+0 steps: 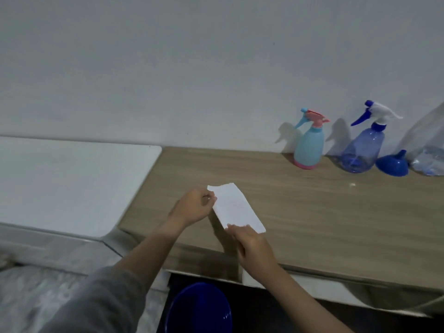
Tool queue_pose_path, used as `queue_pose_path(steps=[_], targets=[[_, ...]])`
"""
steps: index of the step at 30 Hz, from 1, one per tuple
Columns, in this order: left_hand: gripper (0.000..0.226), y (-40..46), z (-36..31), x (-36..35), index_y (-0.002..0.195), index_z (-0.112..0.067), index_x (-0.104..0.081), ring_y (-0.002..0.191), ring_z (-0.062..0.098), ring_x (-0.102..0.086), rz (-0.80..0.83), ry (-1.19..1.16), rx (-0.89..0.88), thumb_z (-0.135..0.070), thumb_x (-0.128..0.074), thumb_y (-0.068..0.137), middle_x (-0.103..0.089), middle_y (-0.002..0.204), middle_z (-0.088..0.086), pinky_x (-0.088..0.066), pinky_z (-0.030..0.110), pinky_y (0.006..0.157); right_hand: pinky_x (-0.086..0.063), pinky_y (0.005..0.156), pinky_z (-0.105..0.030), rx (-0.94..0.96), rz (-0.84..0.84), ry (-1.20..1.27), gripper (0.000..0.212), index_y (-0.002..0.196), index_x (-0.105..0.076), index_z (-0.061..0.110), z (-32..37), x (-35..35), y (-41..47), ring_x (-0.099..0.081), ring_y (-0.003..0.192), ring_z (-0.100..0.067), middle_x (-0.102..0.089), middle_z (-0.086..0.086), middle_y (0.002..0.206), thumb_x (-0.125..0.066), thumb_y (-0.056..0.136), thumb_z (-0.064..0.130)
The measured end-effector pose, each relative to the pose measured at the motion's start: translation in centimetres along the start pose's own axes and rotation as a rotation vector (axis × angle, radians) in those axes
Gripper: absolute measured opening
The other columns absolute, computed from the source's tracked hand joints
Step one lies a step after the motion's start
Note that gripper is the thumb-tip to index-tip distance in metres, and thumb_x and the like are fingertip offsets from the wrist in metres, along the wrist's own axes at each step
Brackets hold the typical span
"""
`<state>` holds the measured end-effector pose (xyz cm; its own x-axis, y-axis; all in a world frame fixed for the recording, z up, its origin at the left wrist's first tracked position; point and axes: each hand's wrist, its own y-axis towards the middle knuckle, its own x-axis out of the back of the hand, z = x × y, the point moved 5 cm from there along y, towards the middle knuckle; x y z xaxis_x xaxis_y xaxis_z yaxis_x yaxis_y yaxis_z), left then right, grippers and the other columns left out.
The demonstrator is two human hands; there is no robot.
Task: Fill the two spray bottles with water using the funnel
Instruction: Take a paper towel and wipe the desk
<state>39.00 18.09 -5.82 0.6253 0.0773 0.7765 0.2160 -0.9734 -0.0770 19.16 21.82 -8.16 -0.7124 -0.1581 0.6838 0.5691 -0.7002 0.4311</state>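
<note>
Two spray bottles stand at the back right of the wooden table (312,212) against the wall: a light blue one with a pink base and trigger (309,147), and a clear blue one with a white and blue head (362,150). A blue funnel (392,164) lies mouth-down beside the clear bottle. Both hands hold a white slip of paper (236,207) near the table's front left. My left hand (194,206) pinches its upper left edge. My right hand (252,246) pinches its lower end.
A large clear water bottle (430,150) stands at the far right by the funnel. A blue bucket (199,308) sits on the floor under the table's front edge. A white surface (72,183) adjoins the table on the left.
</note>
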Motion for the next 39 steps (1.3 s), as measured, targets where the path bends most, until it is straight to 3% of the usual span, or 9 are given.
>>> queue_pose_path(steps=[2,5,7,10,14,16,18,24,39], targets=[[0.049,-0.4,3.0,-0.1,0.105,-0.023,-0.070,0.096,0.010,-0.066,0.025,0.038,0.051,-0.057,-0.049,0.077,-0.071,0.106,-0.007,-0.053,0.035,0.089,-0.059,0.072,-0.036,-0.006,0.065,-0.002,0.032,0.108,-0.068,0.011,0.8,-2.4,-0.1,-0.068,0.092,-0.026,-0.072,-0.005,0.102,-0.058,0.079,0.001],[0.049,-1.4,5.3,-0.3,0.113,-0.016,-0.068,0.104,0.016,-0.064,0.033,0.077,0.022,-0.048,-0.053,0.078,-0.068,0.114,0.000,-0.049,0.031,0.094,-0.057,0.068,-0.037,-0.036,0.076,-0.001,0.019,0.100,-0.068,0.013,1.8,-4.1,-0.1,-0.064,0.084,-0.020,-0.070,0.000,0.094,-0.058,0.086,0.021],[0.056,-1.8,5.8,0.0,0.119,-0.015,-0.065,0.110,0.020,-0.060,-0.019,0.108,-0.067,-0.049,-0.052,0.076,-0.064,0.120,0.004,-0.046,0.030,0.097,-0.056,0.077,-0.030,-0.062,-0.068,0.008,0.029,0.100,-0.070,0.010,2.2,-4.0,0.2,-0.064,0.090,-0.017,-0.072,-0.002,0.099,-0.061,0.085,0.034],[0.060,-1.9,6.3,0.5,0.131,-0.024,-0.054,0.116,0.023,-0.054,-0.093,0.209,-0.146,-0.049,-0.053,0.077,-0.054,0.130,0.004,-0.045,0.042,0.098,-0.051,0.093,-0.031,-0.075,-0.212,-0.021,0.032,0.109,-0.068,0.006,2.1,-4.2,1.7,-0.062,0.109,-0.018,-0.069,-0.008,0.113,-0.059,0.087,0.029],[0.061,-1.2,5.8,-0.1,0.146,-0.029,-0.031,0.142,0.020,-0.027,0.020,0.363,-0.172,-0.045,-0.049,0.090,-0.028,0.155,-0.001,-0.021,0.051,0.114,-0.027,0.114,-0.050,-0.168,0.094,-0.111,0.049,0.142,-0.041,0.010,1.0,-6.4,5.2,-0.032,0.141,-0.022,-0.038,-0.008,0.150,-0.043,0.095,0.024],[0.061,-0.8,5.7,-0.9,0.151,-0.028,-0.020,0.147,0.015,-0.012,0.127,0.463,-0.163,-0.042,-0.041,0.096,-0.012,0.160,-0.005,-0.010,0.053,0.115,-0.011,0.118,-0.049,-0.215,0.314,-0.185,0.057,0.152,-0.016,0.013,0.3,-8.0,5.9,-0.009,0.148,-0.019,-0.011,-0.003,0.160,-0.033,0.099,0.027],[0.061,-0.4,5.9,-1.7,0.153,-0.026,-0.009,0.148,0.011,0.000,0.229,0.562,-0.142,-0.043,-0.032,0.099,0.000,0.161,-0.006,-0.003,0.055,0.115,-0.005,0.120,-0.050,-0.230,0.410,-0.300,0.061,0.153,-0.007,0.014,-0.6,-8.9,5.8,0.000,0.149,-0.016,-0.001,0.000,0.161,-0.017,0.098,0.039],[0.062,1.0,5.1,-2.9,0.152,-0.025,0.006,0.148,0.011,0.006,0.328,0.658,-0.166,-0.047,-0.020,0.101,0.012,0.160,-0.006,0.000,0.060,0.113,0.002,0.118,-0.044,-0.256,0.441,-0.364,0.078,0.153,0.000,0.017,-2.9,-8.4,5.7,0.008,0.147,-0.011,0.007,0.003,0.161,0.008,0.083,0.052],[0.058,9.1,-5.6,-10.5,0.153,-0.019,0.003,0.148,0.010,0.006,0.383,0.737,-0.324,-0.039,-0.019,0.102,0.011,0.160,-0.004,-0.001,0.060,0.113,-0.003,0.117,-0.039,-0.377,0.325,-0.408,0.079,0.153,-0.009,0.015,-13.0,0.5,5.7,-0.001,0.148,-0.013,-0.004,-0.001,0.161,0.000,0.084,0.052]])
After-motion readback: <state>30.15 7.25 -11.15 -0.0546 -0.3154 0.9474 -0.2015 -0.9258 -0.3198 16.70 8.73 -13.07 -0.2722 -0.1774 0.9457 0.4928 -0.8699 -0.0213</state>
